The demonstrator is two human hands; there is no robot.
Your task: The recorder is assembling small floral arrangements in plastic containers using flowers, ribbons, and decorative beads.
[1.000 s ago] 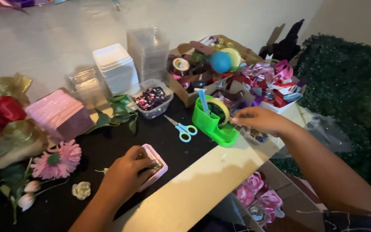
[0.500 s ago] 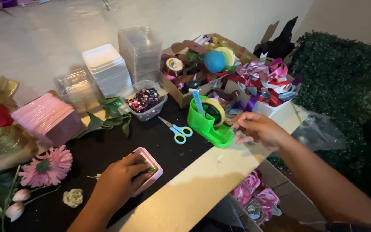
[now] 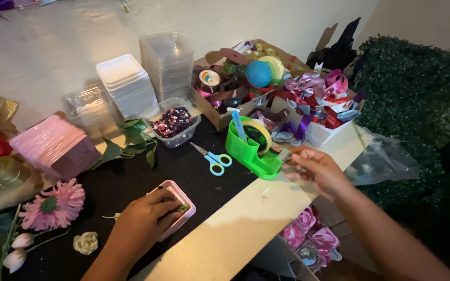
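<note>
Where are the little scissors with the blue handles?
In the head view, the small blue-handled scissors lie on the black table cover, mid-table, just left of the bright green plastic tape dispenser and below the clear tub of dark sequins.

The tape dispenser point(image 3: 250, 151) is glossy green plastic. The small pink box point(image 3: 175, 208) looks like smooth plastic, as do the clear stacked containers point(image 3: 167, 65). The scissors point(image 3: 212, 157) pair metal blades with blue plastic handles. The ribbons point(image 3: 316, 96) shine like satin; the tabletop point(image 3: 194, 169) is matt black.
</note>
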